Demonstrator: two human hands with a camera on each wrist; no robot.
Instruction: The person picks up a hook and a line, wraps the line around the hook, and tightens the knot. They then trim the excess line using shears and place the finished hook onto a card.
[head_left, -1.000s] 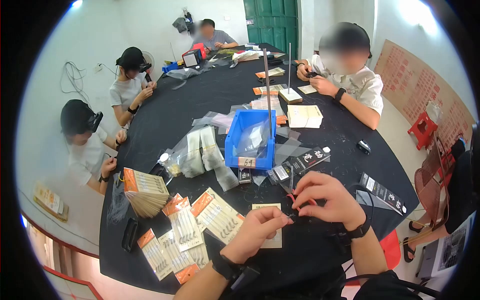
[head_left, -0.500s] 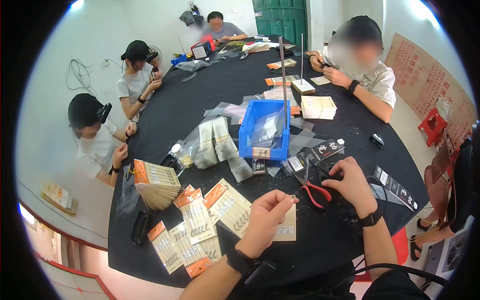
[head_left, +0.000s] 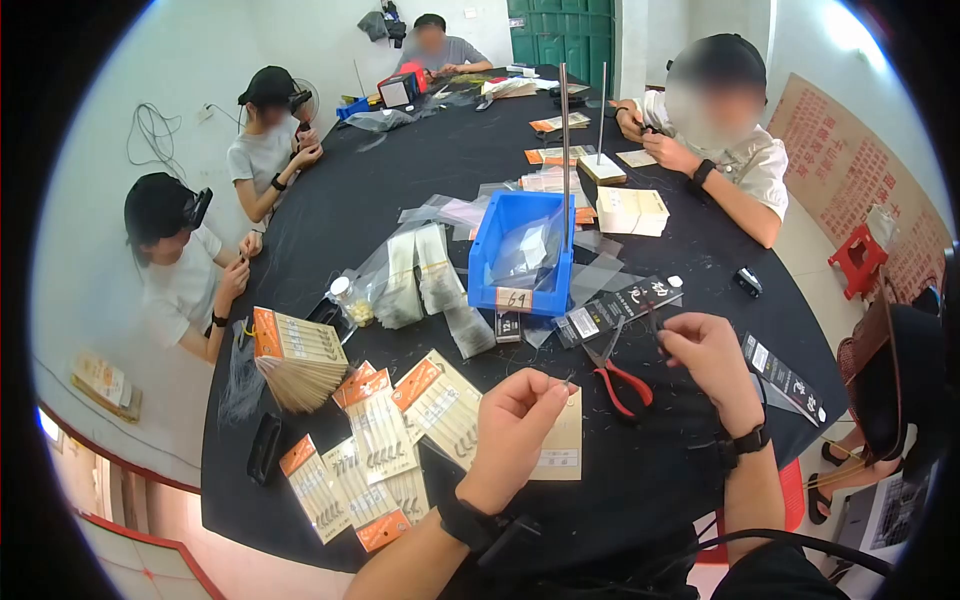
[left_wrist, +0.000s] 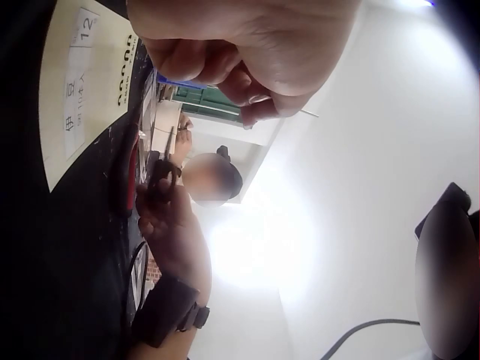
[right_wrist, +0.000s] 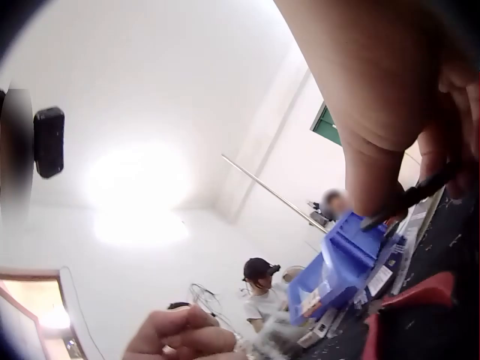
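My left hand [head_left: 515,425] pinches a tiny dark piece between thumb and forefinger, above a cream card [head_left: 562,460]; its kind is too small to tell. That card shows a printed row of dark hook shapes in the left wrist view. Off to the right, my right hand [head_left: 708,360] grips small black snips [left_wrist: 163,176], their slim pointed blades facing away from me. Between the two hands, red-handled pliers [head_left: 622,385] lie on the black table with their jaws spread. Orange-topped cards of hooks [head_left: 375,430] are spread to the left of my left hand.
A blue bin [head_left: 520,300] with a metal rod stands ahead, beside clear bags [head_left: 400,280] and a small jar [head_left: 350,300]. Fanned cards [head_left: 295,350] stand at left. Black packets [head_left: 785,380] lie at right. Several people sit around the table [head_left: 410,165].
My right hand has let go of the red-handled pliers, which now lie on the table, and has taken up the black snips. My left hand keeps its pinch and has tilted upward.
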